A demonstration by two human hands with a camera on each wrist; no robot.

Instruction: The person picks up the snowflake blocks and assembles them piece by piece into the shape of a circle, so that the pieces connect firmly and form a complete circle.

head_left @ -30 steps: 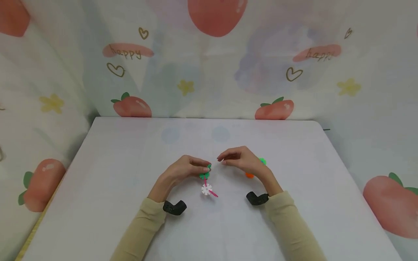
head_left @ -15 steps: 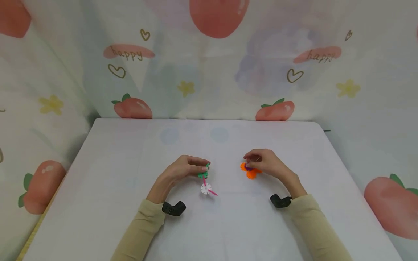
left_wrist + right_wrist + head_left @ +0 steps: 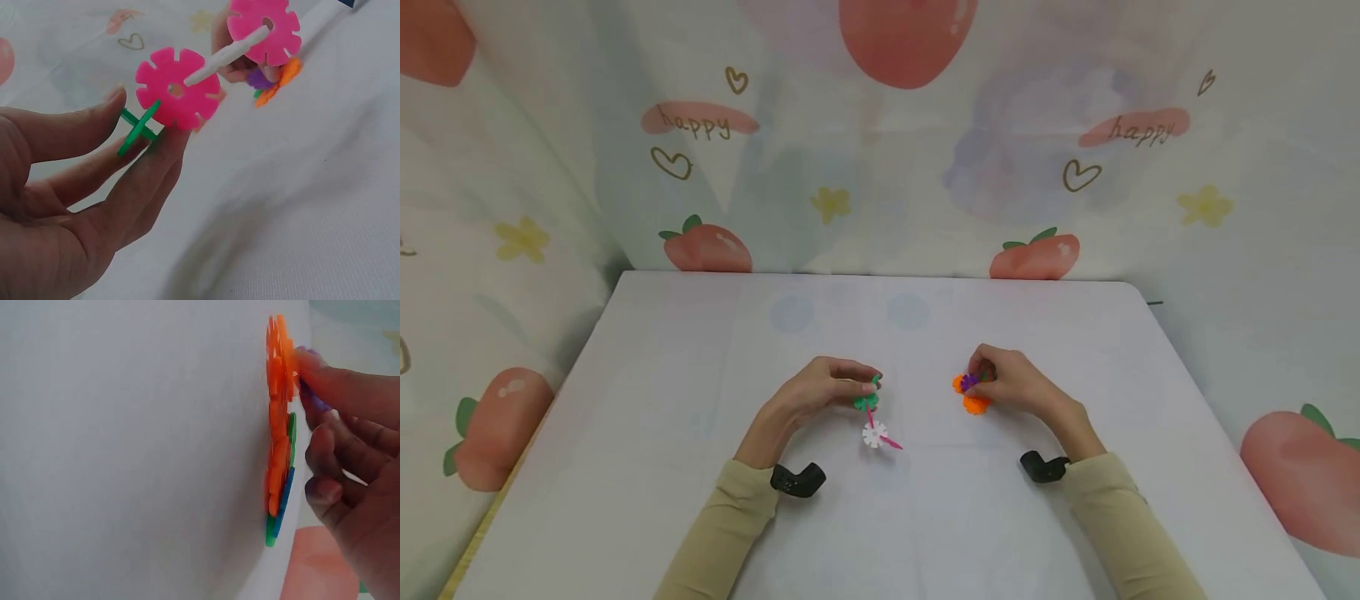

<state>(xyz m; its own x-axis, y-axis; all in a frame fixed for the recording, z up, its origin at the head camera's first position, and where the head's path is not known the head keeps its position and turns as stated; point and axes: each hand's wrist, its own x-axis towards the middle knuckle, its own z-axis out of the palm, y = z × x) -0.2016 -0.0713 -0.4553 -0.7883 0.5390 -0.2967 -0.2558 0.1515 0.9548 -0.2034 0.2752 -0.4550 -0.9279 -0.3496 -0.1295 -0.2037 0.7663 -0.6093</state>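
Note:
My left hand (image 3: pixel 820 388) pinches a linked chain of notched plastic snowflake discs between thumb and fingers. Its green discs (image 3: pixel 139 129) are at the fingertips. A pink disc (image 3: pixel 164 106), a white disc (image 3: pixel 874 434) seen edge-on in the left wrist view, and another pink disc (image 3: pixel 265 40) follow outward. To the right, my right hand (image 3: pixel 1022 383) pinches a purple disc (image 3: pixel 969 382) at a small pile of loose discs. Several orange discs (image 3: pixel 278 419) lie there, with a blue disc (image 3: pixel 285 501) and green discs (image 3: pixel 270 532). Fingers partly hide the purple disc.
Both hands work over a white-covered table (image 3: pixel 790 533). Black wrist devices (image 3: pixel 799 480) sit at both sleeve cuffs. A curtain (image 3: pixel 880 167) printed with fruit, hearts and stars hangs behind the table and along its sides.
My right hand has moved right, from beside the left hand to the loose discs, and its fingers have closed on the purple one. My left hand has stayed almost still with its chain.

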